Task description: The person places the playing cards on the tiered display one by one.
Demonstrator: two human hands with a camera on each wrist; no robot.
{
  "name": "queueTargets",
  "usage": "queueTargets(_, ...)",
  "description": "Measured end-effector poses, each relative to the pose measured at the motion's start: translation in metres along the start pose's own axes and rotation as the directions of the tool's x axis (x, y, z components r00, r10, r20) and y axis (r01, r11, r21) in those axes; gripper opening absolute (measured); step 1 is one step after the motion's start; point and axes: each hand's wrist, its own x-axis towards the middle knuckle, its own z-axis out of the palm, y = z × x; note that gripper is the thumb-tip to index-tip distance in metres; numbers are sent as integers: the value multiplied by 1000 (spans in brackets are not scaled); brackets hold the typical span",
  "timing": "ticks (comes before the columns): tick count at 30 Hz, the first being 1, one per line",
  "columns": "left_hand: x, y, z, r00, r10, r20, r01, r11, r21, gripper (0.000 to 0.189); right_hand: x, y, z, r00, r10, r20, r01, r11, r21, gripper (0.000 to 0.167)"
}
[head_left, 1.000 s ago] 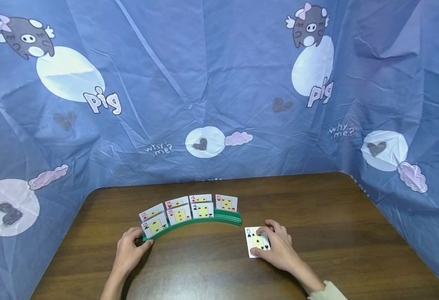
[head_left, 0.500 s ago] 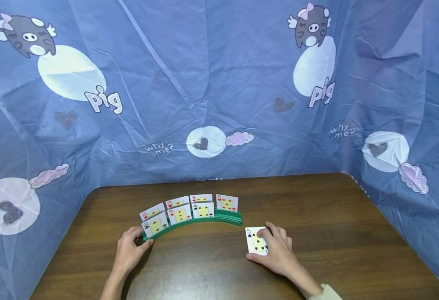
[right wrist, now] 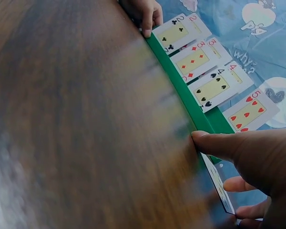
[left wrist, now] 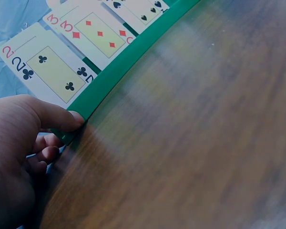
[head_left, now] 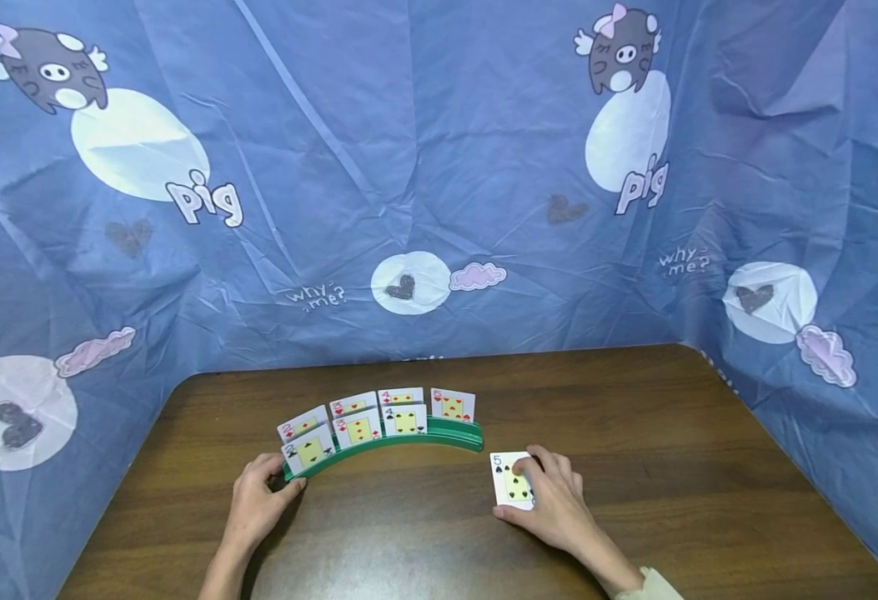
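A curved green card holder (head_left: 457,435) stands on the table with playing cards upright in two rows. My left hand (head_left: 253,504) pinches its left end, thumb (left wrist: 71,119) on the front edge beside the two of clubs (head_left: 308,451). Also in the front row are the three of diamonds (head_left: 358,431) and four of spades (head_left: 405,421). Behind, at the right end, the five of hearts (head_left: 453,406) has no card in front. Right of the holder, my right hand (head_left: 559,504) holds the five of spades (head_left: 515,487), thumb at its near corner, index finger on its face.
Partly covered red cards, such as the four of diamonds (head_left: 400,397), fill the back row. A blue cloth (head_left: 439,167) with pig prints hangs behind and along both sides of the brown wooden table (head_left: 694,450).
My right thumb has slid off the five of spades' face to its near corner, and the other fingers have shifted slightly. The left hand and the holder stay in place.
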Motion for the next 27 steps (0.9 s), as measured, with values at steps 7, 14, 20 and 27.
queueTargets(7,0,0,0,1000,-18,11,18,1000,3,25,2,1,0,1000,-5,9,5,1000,-5,61)
queueTargets(14,0,0,0,1000,-20,8,20,1000,1,27,6,1,-2,998,-2,65,3,1000,-21,59)
queueTargets(20,-1,0,1,1000,5,-18,-5,1000,9,26,9,2,-4,996,0,88,2,1000,-23,59)
queueTargets(27,0,0,2,999,26,-37,-26,1000,9,24,12,3,-4,995,4,99,-1,1000,-30,60)
